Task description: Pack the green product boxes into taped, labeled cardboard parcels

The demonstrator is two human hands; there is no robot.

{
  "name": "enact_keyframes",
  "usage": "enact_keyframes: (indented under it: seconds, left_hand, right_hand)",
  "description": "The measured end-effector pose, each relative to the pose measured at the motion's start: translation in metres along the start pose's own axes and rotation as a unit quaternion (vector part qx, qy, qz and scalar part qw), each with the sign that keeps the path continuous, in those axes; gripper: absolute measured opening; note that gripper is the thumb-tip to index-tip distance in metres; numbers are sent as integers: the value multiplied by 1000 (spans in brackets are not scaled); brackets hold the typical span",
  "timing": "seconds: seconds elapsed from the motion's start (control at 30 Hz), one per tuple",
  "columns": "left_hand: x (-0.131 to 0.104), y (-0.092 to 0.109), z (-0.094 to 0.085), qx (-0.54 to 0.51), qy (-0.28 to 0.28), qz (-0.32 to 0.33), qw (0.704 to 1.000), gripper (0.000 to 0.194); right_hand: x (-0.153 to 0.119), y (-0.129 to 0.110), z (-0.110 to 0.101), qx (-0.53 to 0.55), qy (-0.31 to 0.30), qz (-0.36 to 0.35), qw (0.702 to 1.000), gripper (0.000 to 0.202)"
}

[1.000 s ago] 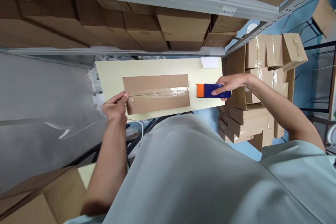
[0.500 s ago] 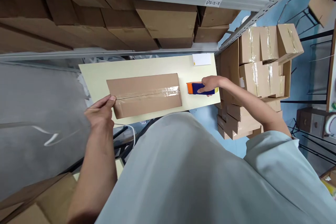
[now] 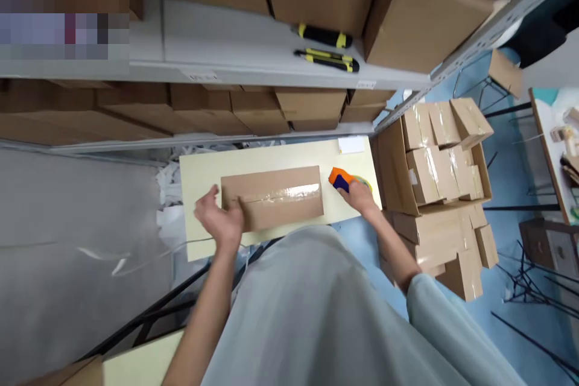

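Note:
A flat, long cardboard box lies on the cream tabletop, with shiny clear tape along its middle seam. At the box's left end is my left hand, its fingers spread and nothing held in them. To the right of the box, my right hand is wrapped round an orange and dark blue tape dispenser. Part of the tape roll shows beyond the fingers.
A grey metal shelf full of cardboard boxes runs behind the table; two box cutters lie on it. A white card is at the table's back right. Stacked cartons stand at the right.
The view has tilted up, showing more shelf. My left hand has let go of the box's left edge and opened. The tape dispenser has turned in my right hand, its orange end now tipped upward.

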State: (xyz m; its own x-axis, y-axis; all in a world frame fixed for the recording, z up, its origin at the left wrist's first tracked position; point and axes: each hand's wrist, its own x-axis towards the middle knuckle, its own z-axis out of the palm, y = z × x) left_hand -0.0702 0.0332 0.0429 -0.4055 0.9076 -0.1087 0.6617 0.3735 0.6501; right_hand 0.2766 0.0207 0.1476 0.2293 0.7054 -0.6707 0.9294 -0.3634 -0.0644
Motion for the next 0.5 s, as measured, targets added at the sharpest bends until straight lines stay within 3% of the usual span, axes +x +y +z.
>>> enact_keyframes:
  seconds: [0.03, 0.13, 0.2, 0.27, 0.4, 0.5]
  left_hand:
    - [-7, 17, 4, -27, 2, 27, 999, 41]
    - [-29, 81, 18, -135, -90, 166, 973, 33]
    - [-35, 123, 22, -169, -110, 229, 952, 36]
    - [-31, 156, 21, -199, -95, 256, 941, 41]
    - [15, 198, 11, -256, 40, 265, 929, 52]
    - [70, 221, -2, -261, 112, 265, 922, 62]
  right_hand:
    - [-3, -3, -2, 28, 25, 3, 999, 50]
    - [-8, -23, -20, 85, 78, -34, 993, 52]
    - [-7, -43, -41, 106, 92, -101, 985, 50]
    - [-4, -69, -67, 106, 112, -193, 969, 49]
    - [9, -134, -129, 46, 218, -354, 908, 43]
    - [23, -194, -177, -12, 279, -378, 883, 38]
